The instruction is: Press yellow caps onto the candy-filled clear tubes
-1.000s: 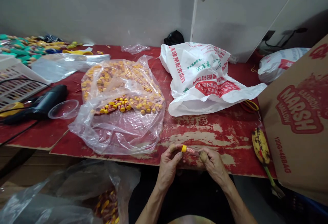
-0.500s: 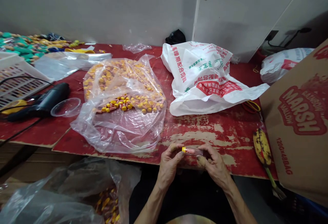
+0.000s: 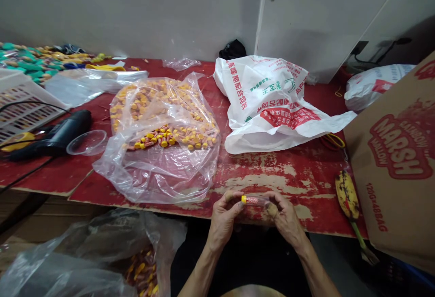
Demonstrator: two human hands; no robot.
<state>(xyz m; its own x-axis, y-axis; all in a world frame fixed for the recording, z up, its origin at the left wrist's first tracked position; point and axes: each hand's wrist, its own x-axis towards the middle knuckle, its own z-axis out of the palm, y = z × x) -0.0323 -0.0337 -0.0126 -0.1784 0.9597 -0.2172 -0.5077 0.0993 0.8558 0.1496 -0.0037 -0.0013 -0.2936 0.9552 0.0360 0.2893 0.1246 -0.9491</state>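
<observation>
A small clear tube (image 3: pixel 253 200) with a yellow cap and pale red-and-white contents lies level between my hands, over the table's front edge. My left hand (image 3: pixel 226 213) pinches its capped end between thumb and fingers. At the clear end, the thumb and fingers of my right hand (image 3: pixel 282 213) close on the tube. Beyond my left hand, an open clear plastic bag (image 3: pixel 170 165) holds many small yellow-capped pieces (image 3: pixel 165 137). A crumpled white woven bag (image 3: pixel 261 107) with red and green print lies beyond my right hand.
A cardboard box (image 3: pixel 394 197) and a spotted banana (image 3: pixel 346 195) are at the right. On the left are a black heat gun (image 3: pixel 64 131), a round clear lid (image 3: pixel 87 143) and a white basket (image 3: pixel 27 102). Another plastic bag (image 3: pixel 74 261) lies below the red table (image 3: pixel 288 165).
My right thumb has shifted slightly along the clear end of the tube. The tube stays in both hands at nearly the same place.
</observation>
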